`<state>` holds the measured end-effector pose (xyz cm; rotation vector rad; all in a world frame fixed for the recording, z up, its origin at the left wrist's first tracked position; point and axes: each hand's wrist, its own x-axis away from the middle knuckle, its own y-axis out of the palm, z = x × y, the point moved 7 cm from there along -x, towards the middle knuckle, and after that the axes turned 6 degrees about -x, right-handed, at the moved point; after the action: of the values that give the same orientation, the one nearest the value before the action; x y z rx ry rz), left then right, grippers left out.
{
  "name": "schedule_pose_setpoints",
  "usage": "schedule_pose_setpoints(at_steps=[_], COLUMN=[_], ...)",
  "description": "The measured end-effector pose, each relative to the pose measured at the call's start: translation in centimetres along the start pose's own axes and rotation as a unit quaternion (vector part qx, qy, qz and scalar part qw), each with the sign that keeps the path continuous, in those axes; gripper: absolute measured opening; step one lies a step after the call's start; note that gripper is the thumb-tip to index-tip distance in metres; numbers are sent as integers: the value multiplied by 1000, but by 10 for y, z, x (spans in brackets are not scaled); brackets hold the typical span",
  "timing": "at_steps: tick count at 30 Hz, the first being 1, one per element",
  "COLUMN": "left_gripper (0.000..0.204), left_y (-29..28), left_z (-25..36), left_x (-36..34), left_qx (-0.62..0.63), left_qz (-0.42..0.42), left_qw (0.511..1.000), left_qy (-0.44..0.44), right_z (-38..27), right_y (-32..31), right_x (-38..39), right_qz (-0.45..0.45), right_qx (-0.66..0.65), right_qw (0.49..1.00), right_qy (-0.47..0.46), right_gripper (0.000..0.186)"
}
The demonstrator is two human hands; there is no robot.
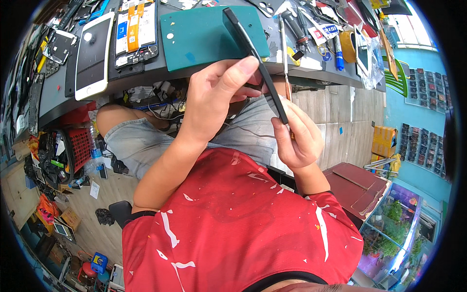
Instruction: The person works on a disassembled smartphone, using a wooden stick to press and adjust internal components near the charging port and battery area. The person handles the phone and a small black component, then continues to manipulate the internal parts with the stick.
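Note:
A slim black phone-like device (261,68), seen almost edge-on, is tilted in front of me above my lap. My left hand (214,90) grips its middle, with the thumb on the near edge and the fingers behind. My right hand (301,138) pinches its lower end between thumb and fingers. Behind the device, a thin metal rod-like tool (285,53) runs from the desk toward my right hand; I cannot tell whether the hand holds it too. The device's upper end stands over a green mat (194,41) on the desk.
A white-framed tablet (94,56) and an opened device with orange ribbon cables (135,31) lie left of the mat. To the right are a black flashlight (295,27), a blue marker (338,53) and a tape roll (347,46). A red basket (79,147) stands at lower left.

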<state>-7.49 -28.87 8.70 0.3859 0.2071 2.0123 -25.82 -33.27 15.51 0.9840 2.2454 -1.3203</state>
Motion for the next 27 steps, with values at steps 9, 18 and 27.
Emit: schedule_pose_setpoints(at_steps=[9, 18, 27], left_gripper=[83, 78, 64], left_y=[-3, -2, 3], left_z=[-9, -6, 0], left_x=[-2, -1, 0], left_qx=[35, 27, 15], left_qz=[7, -4, -19], left_qw=[999, 1000, 1000], left_qy=[-7, -5, -2], right_z=[11, 17, 8], right_y=[-7, -9, -3], right_x=[4, 4, 1], right_qz=[25, 37, 3], right_qx=[-43, -67, -38], right_qw=[997, 995, 999], right_qy=[62, 69, 16], right_gripper=[35, 33, 42])
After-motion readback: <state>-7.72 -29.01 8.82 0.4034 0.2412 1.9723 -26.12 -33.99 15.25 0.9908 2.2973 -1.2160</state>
